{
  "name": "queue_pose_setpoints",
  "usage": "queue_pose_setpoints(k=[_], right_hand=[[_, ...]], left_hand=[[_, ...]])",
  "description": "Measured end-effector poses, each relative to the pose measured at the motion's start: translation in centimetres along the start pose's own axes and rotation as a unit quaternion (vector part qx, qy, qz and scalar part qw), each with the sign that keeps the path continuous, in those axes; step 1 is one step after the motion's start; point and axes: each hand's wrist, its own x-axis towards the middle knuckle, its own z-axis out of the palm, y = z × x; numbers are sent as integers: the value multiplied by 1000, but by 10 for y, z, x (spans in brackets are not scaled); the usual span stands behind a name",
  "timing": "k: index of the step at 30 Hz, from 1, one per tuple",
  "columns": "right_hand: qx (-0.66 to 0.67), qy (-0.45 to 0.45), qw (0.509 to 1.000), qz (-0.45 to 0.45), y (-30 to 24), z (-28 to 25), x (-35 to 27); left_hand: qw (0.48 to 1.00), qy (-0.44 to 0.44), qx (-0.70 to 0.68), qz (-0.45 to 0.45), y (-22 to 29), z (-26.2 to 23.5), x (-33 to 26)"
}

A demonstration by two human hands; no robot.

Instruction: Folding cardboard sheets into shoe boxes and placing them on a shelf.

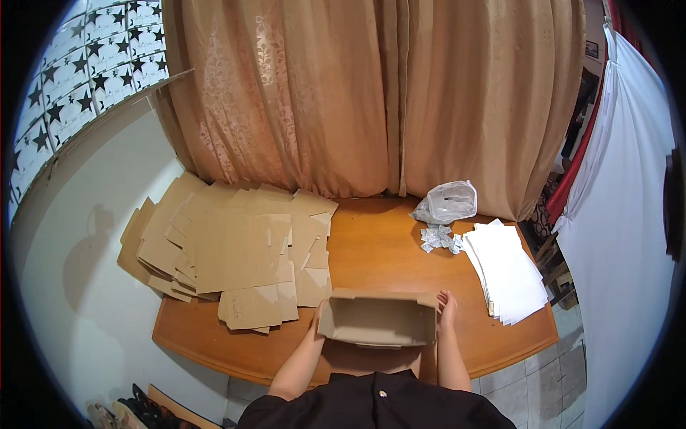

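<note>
An open-topped cardboard box [382, 294] stands near the front edge of the table, close to my body. Its inside shows, and I see nothing in it. On its left side is my left hand [319, 314], with most of the fingers hidden behind the cardboard. My right hand [446, 306] grips the right side near the upper corner, fingertips showing. Between them the two hands hold the box. Just left of it, flat cardboard blanks [243, 250] lie in a loose, overlapping pile.
On the right of the wooden table [371, 243] lies a fanned stack of white paper sheets [506, 272]. Beyond it are small grey-white packets [439, 239] and a clear plastic bag [451, 201]. A brown curtain [307, 100] hangs along the far edge.
</note>
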Motion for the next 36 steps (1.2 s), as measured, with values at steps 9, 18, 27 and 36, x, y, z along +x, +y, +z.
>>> queue_pose_setpoints(k=[9,18,27,36], right_hand=[[-181,-139,973,-45,-47,0,-70],[-242,-144,950,-136,-47,1,-78],[-195,-218,945,-145,-49,-10,-71],[-317,-190,909,-193,-59,-9,-88]], left_hand=[[995,55,79,-32,73,138,-58],[925,-1,235,300,117,210,-96],[917,-15,318,241,102,212,-66],[653,25,720,232,99,211,-72]])
